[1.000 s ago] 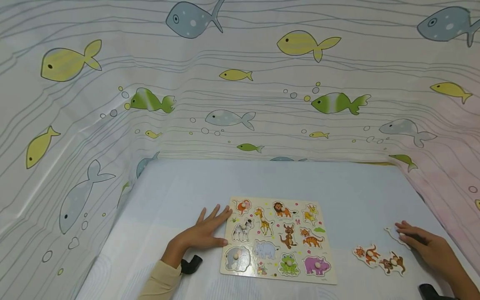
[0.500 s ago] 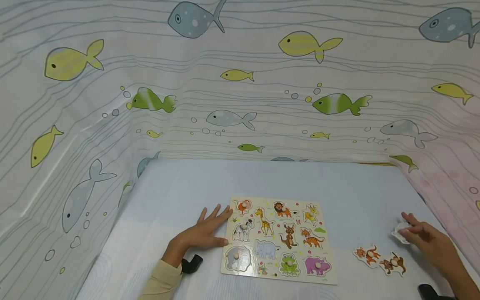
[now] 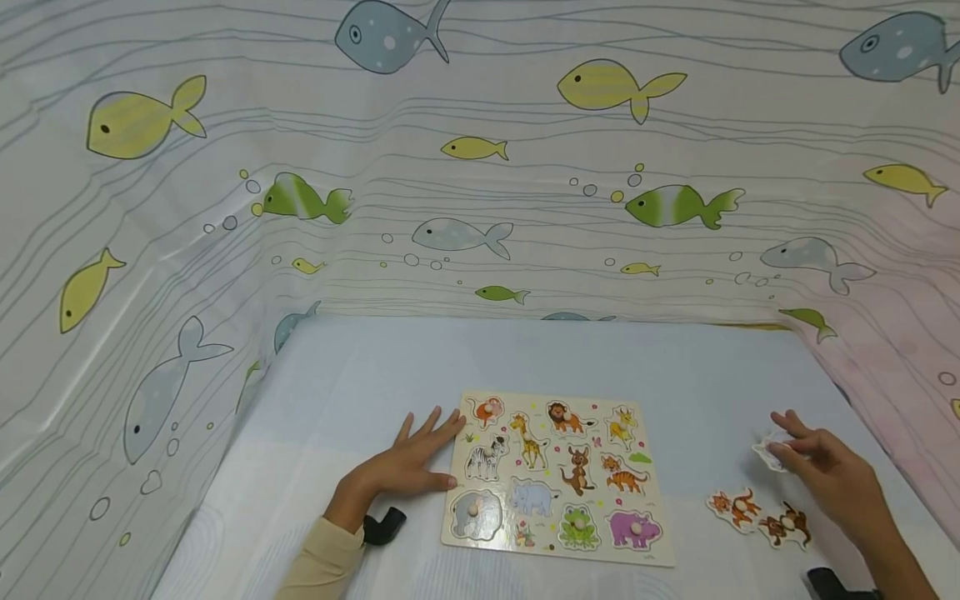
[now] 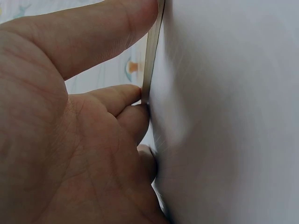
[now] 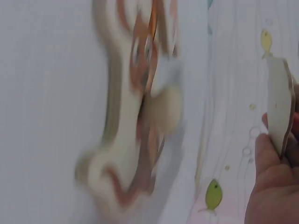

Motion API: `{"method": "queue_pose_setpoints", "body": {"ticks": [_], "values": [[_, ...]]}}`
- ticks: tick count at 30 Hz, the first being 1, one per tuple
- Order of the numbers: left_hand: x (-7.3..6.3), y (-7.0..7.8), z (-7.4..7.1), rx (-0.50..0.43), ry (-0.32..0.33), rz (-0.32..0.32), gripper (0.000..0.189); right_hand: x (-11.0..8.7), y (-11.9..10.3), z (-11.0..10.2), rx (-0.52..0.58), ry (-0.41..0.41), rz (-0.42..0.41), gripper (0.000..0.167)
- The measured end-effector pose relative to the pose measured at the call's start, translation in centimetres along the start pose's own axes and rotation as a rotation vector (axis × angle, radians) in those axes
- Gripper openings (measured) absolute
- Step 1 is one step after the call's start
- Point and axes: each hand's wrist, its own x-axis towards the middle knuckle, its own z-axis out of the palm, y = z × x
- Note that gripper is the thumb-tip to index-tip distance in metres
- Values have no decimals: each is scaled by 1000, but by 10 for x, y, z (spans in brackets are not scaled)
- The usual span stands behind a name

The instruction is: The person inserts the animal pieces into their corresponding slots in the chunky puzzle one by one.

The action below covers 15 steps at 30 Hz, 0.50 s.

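A wooden animal puzzle board (image 3: 555, 408) lies on the table with several pictured animals, some with knobs. My left hand (image 3: 401, 467) is spread at its left edge, thumb and fingertips right against the side; the left wrist view shows the board's thin edge (image 4: 152, 56). Off to the right, my right hand (image 3: 836, 475) pinches a whitish puzzle piece (image 3: 770, 452) above the table. Its plain pale back (image 5: 279, 102) faces the right wrist camera; which animal it carries I cannot tell. Below that hand lie a tiger piece (image 3: 735, 508) and a kangaroo piece (image 3: 785, 527), both knobbed.
White cloth covers the table (image 3: 360, 375). Behind it and along both sides rises a curtain (image 3: 540, 192) printed with fish. Dark wrist-worn devices sit at both wrists, the left device (image 3: 385, 527) close to the cloth.
My right hand lifts the puzzle piece, which was low and edge-on, and brings it left above the tiger and kangaroo pieces. The left hand and board stay in place.
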Motion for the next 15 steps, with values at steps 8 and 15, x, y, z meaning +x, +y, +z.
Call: {"method": "queue_pose_setpoints", "body": {"ticks": [8, 15], "values": [[1, -1, -1, -12, -1, 8, 93, -6, -36, 20, -24, 18, -5, 20], [2, 0, -1, -23, -2, 6, 94, -10, -58, 45, 59, 1, -129, 17]]}}
